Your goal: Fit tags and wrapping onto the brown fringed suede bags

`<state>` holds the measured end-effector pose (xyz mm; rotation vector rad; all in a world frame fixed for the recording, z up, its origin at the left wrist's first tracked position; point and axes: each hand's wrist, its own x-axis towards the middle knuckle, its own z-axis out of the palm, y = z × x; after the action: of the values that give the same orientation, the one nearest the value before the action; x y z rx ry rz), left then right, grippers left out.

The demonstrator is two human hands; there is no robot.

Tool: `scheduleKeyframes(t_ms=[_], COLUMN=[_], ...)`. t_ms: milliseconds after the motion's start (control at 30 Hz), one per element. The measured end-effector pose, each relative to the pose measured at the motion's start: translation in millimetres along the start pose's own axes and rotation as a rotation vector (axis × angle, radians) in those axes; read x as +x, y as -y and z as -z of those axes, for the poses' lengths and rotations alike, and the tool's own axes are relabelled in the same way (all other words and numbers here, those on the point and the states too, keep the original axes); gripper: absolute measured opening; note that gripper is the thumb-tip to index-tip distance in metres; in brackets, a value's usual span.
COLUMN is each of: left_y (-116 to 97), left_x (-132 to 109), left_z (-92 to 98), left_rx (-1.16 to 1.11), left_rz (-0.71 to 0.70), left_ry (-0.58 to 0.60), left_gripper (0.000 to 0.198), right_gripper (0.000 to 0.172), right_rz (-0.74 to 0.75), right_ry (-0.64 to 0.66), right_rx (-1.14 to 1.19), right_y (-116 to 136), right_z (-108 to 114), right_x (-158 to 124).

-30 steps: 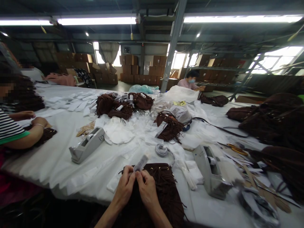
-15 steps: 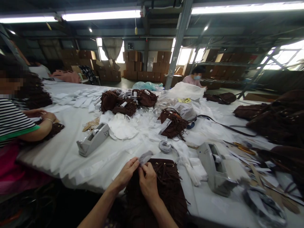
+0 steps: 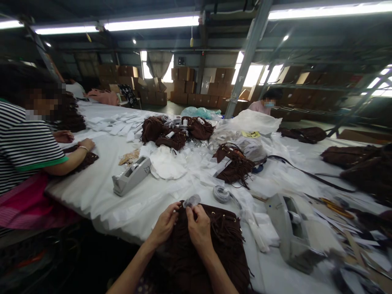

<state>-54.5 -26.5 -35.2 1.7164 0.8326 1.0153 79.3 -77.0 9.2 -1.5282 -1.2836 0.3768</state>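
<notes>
A dark brown fringed bag (image 3: 225, 241) with metal eyelets along its top edge lies before me at the table's front edge. My right hand (image 3: 199, 228) pinches a crumpled grey piece in clear wrapping (image 3: 192, 200) at the bag's top left corner. Just left of it, my left hand (image 3: 167, 223) has its fingers curled together by the same corner; what they hold is hidden. Beyond the bag, a coil of grey wrapped strap (image 3: 221, 194) rests on the white table cover.
Grey tape dispensers stand left (image 3: 132, 175) and right (image 3: 292, 232). Another fringed bag (image 3: 234, 163) and a pile of brown bags (image 3: 171, 139) lie farther back. Scissors (image 3: 337, 208) lie among strips at right. A co-worker in a striped shirt (image 3: 33, 143) works at left.
The view has swung left, so things appear farther right. My left hand has drawn away from the grey wrapped piece, which stays in my right fingers and looks more bunched.
</notes>
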Motion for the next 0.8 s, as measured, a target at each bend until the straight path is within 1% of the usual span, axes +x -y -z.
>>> scheduleKeyframes(t_ms=[100, 167, 267, 333, 400, 500, 567, 633, 700, 800], left_y=[-23, -38, -49, -49, -46, -44, -44, -42, -37, -25], left_x=[15, 26, 41, 48, 52, 51, 45, 37, 28, 18], left_z=[2.3, 5.9, 9.6, 9.3, 7.0, 3.3, 2.9, 3.8, 4.4, 1.8], left_rx=[-0.055, -0.103, -0.153, -0.14, -0.107, -0.054, -0.035, -0.024, -0.041, -0.179], left_rz=[-0.004, -0.027, 0.001, 0.034, 0.046, 0.061, 0.069, 0.085, 0.103, 0.105], left_ry=[-0.017, -0.019, 0.088, 0.127, 0.076, -0.02, -0.025, -0.003, 0.001, 0.008], left_gripper=[0.028, 0.03, 0.032, 0.031, 0.03, 0.03, 0.026, 0.02, 0.027, 0.032], right_gripper=[0.035, 0.038, 0.042, 0.042, 0.041, 0.039, 0.038, 0.04, 0.041, 0.044], right_rz=[-0.014, -0.006, 0.006, 0.009, 0.024, 0.027, -0.029, -0.11, -0.17, -0.194], right_ry=[-0.009, 0.017, 0.113, 0.153, 0.124, 0.025, 0.009, -0.001, -0.015, 0.003], right_rx=[0.043, 0.076, 0.079, 0.048, -0.019, -0.095, -0.063, -0.005, 0.048, 0.104], right_y=[18, 29, 38, 37, 32, 20, 13, 8, 6, 8], right_z=[11, 20, 25, 21, 11, -2, -5, -4, -2, 1], right_x=[20, 37, 56, 56, 47, 28, 22, 22, 26, 31])
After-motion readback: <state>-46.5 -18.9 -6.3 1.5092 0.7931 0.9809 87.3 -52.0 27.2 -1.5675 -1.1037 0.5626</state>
